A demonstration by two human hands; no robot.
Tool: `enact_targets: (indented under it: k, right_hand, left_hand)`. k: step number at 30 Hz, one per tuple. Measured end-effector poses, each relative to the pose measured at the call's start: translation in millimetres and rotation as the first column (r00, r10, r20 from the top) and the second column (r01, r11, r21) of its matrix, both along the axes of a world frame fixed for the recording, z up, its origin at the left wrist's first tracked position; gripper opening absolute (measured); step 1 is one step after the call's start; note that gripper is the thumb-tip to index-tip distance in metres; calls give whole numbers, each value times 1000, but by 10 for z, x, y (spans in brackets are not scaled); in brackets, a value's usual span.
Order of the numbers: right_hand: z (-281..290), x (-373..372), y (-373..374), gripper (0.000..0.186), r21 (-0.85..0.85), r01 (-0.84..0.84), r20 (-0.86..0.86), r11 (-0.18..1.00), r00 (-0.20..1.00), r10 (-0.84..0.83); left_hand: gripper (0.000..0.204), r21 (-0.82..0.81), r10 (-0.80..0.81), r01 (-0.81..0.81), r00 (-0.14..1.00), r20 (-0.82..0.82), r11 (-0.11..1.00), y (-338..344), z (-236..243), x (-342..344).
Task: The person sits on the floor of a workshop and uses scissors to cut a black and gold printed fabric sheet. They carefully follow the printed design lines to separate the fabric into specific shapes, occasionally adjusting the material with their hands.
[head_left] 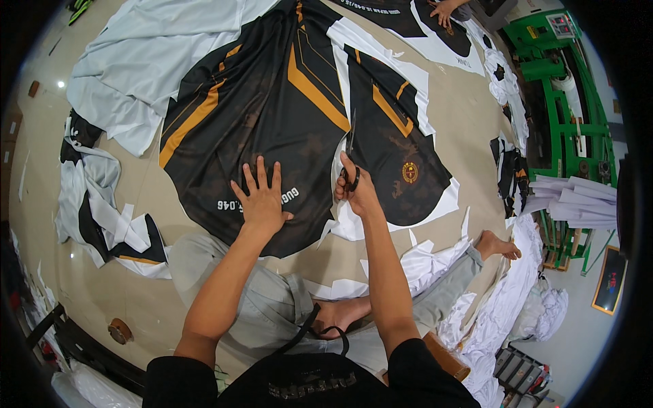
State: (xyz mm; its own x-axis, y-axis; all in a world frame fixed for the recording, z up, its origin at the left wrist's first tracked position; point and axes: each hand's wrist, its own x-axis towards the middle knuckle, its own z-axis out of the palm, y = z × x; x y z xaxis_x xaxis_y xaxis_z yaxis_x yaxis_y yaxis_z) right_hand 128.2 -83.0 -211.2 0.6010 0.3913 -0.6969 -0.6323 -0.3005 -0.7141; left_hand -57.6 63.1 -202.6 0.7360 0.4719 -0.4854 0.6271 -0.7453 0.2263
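Note:
Printed black fabric (272, 115) with orange stripes and brown mottling lies spread on the floor. My left hand (262, 197) rests on it, fingers spread. My right hand (354, 187) grips black-handled scissors (353, 175), blades pointing away from me along a white-edged split between the large panel and a narrower black panel (401, 177) with an orange emblem at the right. White margins (415, 68) border the narrower panel.
White fabric (136, 68) lies upper left, more cut pieces (92, 197) left. A co-worker's hand (442, 13) touches fabric at the top. A green machine (558, 102) stands right. White scraps (510, 285) line the right; a brown round object (119, 331) sits lower left.

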Motion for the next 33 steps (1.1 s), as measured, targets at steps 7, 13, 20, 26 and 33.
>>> enact_targets:
  k: [7, 13, 20, 26, 33]
  right_hand:
    - [87, 300, -222, 53, -48, -179, -34, 983, 984, 177]
    - [249, 527, -269, 54, -133, -315, -21, 940, 949, 316]
    - [333, 619, -222, 55, -185, -349, -7, 919, 935, 354]
    - [213, 552, -253, 52, -198, -358, 34, 912, 928, 372]
    - [201, 527, -135, 54, -163, -312, 19, 936, 948, 319]
  left_hand:
    - [133, 3, -1, 1, 1000, 7, 1000, 0, -18, 3]
    - [133, 8, -2, 2, 1000, 12, 1000, 0, -23, -7]
    - [133, -3, 1, -1, 1000, 8, 1000, 7, -15, -6]
    - [131, 0, 1, -1, 1000, 11, 1000, 2, 14, -1]
    - [127, -3, 11, -11, 1000, 15, 1000, 1, 55, 8]
